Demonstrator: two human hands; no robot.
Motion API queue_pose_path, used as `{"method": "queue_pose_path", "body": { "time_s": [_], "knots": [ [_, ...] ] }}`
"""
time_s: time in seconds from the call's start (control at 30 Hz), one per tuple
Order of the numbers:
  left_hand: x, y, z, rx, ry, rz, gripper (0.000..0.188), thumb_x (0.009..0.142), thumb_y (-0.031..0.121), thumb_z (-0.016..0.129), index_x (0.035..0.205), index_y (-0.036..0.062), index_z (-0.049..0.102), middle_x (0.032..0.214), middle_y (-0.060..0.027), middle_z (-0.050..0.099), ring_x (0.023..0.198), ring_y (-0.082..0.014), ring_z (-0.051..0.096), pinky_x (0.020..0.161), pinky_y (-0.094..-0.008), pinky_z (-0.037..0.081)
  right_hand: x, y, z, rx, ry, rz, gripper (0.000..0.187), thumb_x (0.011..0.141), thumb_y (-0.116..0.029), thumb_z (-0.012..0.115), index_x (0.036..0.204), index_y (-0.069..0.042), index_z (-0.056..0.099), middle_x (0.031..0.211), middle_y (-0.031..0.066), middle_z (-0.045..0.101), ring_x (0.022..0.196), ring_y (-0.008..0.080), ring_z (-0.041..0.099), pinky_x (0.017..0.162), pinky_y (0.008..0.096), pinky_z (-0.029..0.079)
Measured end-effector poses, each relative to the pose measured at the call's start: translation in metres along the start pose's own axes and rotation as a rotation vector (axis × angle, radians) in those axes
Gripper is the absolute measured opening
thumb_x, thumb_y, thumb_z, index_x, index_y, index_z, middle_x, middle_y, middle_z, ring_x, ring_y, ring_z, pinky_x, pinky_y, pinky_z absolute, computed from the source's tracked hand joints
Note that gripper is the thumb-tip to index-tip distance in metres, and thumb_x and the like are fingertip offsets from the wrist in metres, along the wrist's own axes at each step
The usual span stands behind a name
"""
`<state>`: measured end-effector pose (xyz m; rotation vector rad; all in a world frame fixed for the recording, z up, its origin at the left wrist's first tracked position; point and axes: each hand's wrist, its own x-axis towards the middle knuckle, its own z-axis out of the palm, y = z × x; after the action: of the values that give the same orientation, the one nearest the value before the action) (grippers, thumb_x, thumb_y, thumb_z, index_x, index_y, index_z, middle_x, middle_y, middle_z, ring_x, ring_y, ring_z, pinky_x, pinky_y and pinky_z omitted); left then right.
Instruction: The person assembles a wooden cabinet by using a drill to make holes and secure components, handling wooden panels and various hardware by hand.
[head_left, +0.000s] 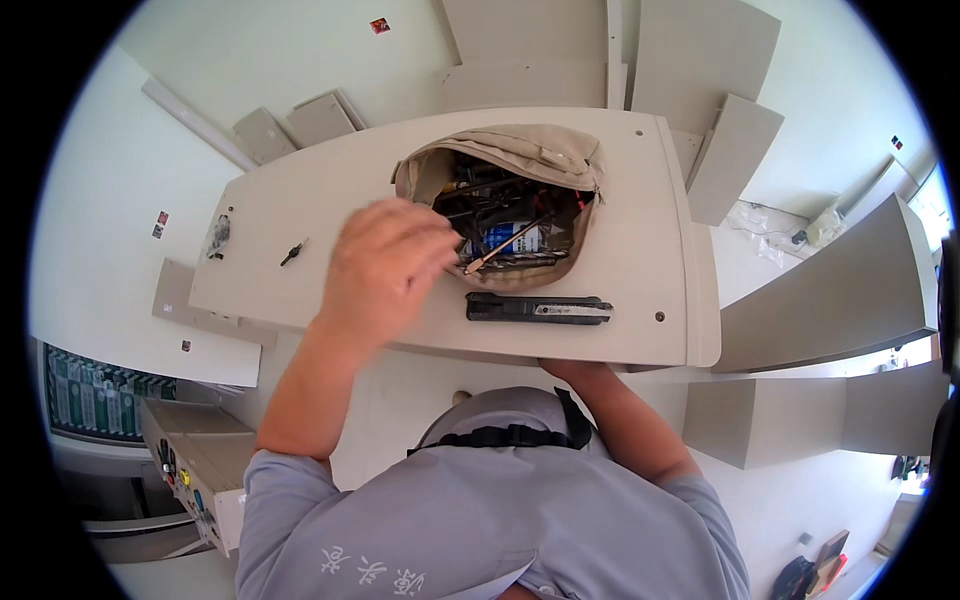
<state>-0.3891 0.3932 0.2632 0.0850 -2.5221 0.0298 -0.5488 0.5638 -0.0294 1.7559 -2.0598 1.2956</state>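
Note:
My left hand (385, 262) hovers at the left rim of a beige zippered tool bag (585, 240). Its fingers stretch toward the opening, a little smeared and loosely apart, with nothing visible in them. Inside the bag lie dark tools, a blue-and-white labelled container (505, 238) and a thin rod with a coppery tip (500, 248). In front of the bag, a black utility knife (540, 309) rests flat on the pale panel (430, 335). My right hand (572, 368) is at the panel's near edge, its fingers hidden beneath it.
Left on the panel lie a small black bit (293, 252) and a clear packet of small parts (218, 238). Loose boards (735, 160) lean against the wall behind. Large panels (830, 285) stand at the right. A cabinet (195, 465) with tools on it stands lower left.

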Motion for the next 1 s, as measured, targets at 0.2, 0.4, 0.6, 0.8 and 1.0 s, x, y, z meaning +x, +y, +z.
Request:
{"method": "queue_pose_path", "body": {
  "time_s": [0.2,0.4,0.6,0.8,1.0],
  "knots": [
    [-0.002,-0.031,-0.006,-0.054,0.322,-0.285,0.018,0.079,0.0,0.082,0.095,0.0067,0.076,0.132,-0.0111,0.064,0.116,-0.0281,0.061,0.091,-0.038,0.053,0.005,-0.003,-0.001,0.024,0.022,0.0,0.022,0.091,-0.016,0.065,0.109,-0.008,0.075,0.104,0.0152,0.074,0.099,0.0354,0.069,0.087,0.0506,0.053],
    [-0.002,-0.025,0.002,-0.103,0.121,-0.347,0.018,0.081,0.003,0.081,0.097,0.0082,0.076,0.148,-0.0143,0.055,0.133,-0.0324,0.053,0.105,-0.0437,0.046,0.006,-0.004,-0.002,0.069,-0.03,0.04,0.022,0.09,-0.014,0.065,0.108,-0.008,0.075,0.104,0.0158,0.074,0.098,0.0365,0.069,0.087,0.0507,0.053],
    [0.003,-0.016,0.009,-0.024,0.024,-0.299,0.017,0.078,0.007,0.083,0.093,0.0088,0.074,0.151,-0.0172,0.051,0.14,-0.0388,0.046,0.112,-0.0475,0.043,0.003,0.0,0.003,0.034,0.0,0.007,0.025,0.088,-0.011,0.064,0.111,-0.007,0.074,0.109,0.0175,0.073,0.103,0.0379,0.068,0.091,0.0516,0.052],
    [0.004,-0.017,0.012,0.006,0.014,-0.296,0.02,0.075,0.005,0.084,0.089,0.0086,0.07,0.15,-0.0155,0.051,0.141,-0.039,0.045,0.112,-0.0476,0.043,-0.001,0.0,0.001,-0.019,-0.079,0.019,0.03,0.087,-0.011,0.066,0.116,-0.007,0.073,0.115,0.0186,0.071,0.112,0.0383,0.065,0.099,0.0518,0.049],
    [0.006,-0.016,0.017,0.047,0.022,-0.245,0.017,0.076,0.005,0.082,0.089,0.0135,0.074,0.153,-0.0127,0.05,0.143,-0.0376,0.044,0.114,-0.0487,0.041,-0.001,0.0,0.003,-0.001,-0.107,0.031,0.03,0.088,-0.012,0.065,0.117,-0.008,0.073,0.115,0.0182,0.071,0.112,0.0383,0.065,0.099,0.0515,0.049]
  ]
}}
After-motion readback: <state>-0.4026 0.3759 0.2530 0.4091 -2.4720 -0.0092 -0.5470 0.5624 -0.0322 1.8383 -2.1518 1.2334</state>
